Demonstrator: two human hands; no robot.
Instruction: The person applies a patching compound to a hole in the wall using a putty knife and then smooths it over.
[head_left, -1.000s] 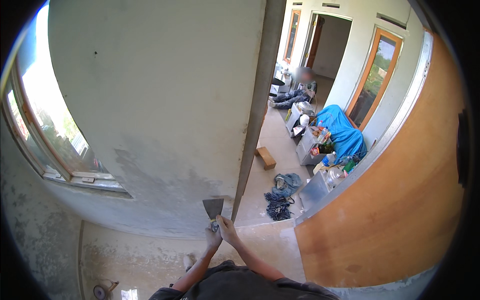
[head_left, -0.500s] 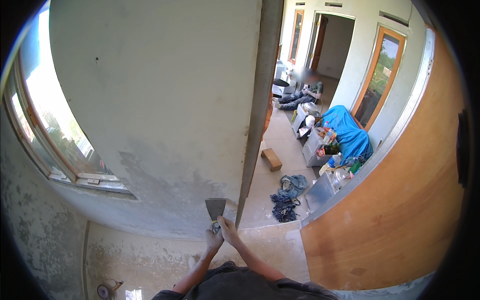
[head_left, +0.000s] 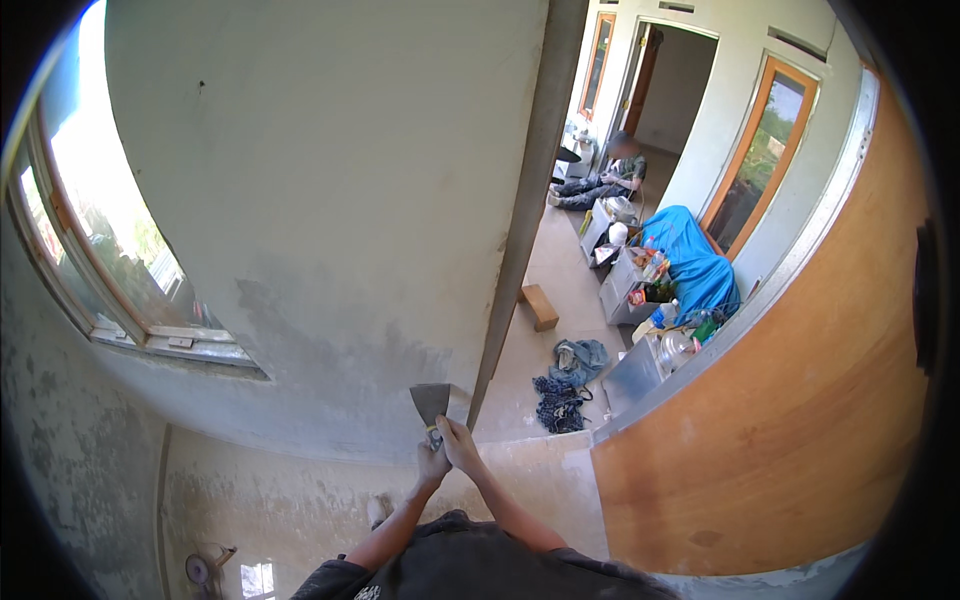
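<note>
A scraper [head_left: 430,402] with a wide grey blade points up in front of me, its blade over the lower wall near the door frame. Both hands are closed around its short handle. My left hand [head_left: 432,463] grips low on the handle, and my right hand [head_left: 459,446] wraps it from the right with the thumb near the blade's base. Behind the blade, the pale wall [head_left: 340,220] has darker grey patches on its lower part. I cannot tell whether the blade's edge touches the wall.
A window [head_left: 130,270] is at the left and an orange-brown door panel [head_left: 760,430] at the right. Through the doorway lie clothes [head_left: 568,385], a wooden block [head_left: 539,307], grey drawers [head_left: 634,378] and a blue cover [head_left: 690,265]. A person [head_left: 610,180] sits farther back. A fan [head_left: 198,570] stands lower left.
The scraper and both hands have shifted slightly upward, and the blade now leans a little more to the left. The whole view has turned slightly. Both hands keep their hold.
</note>
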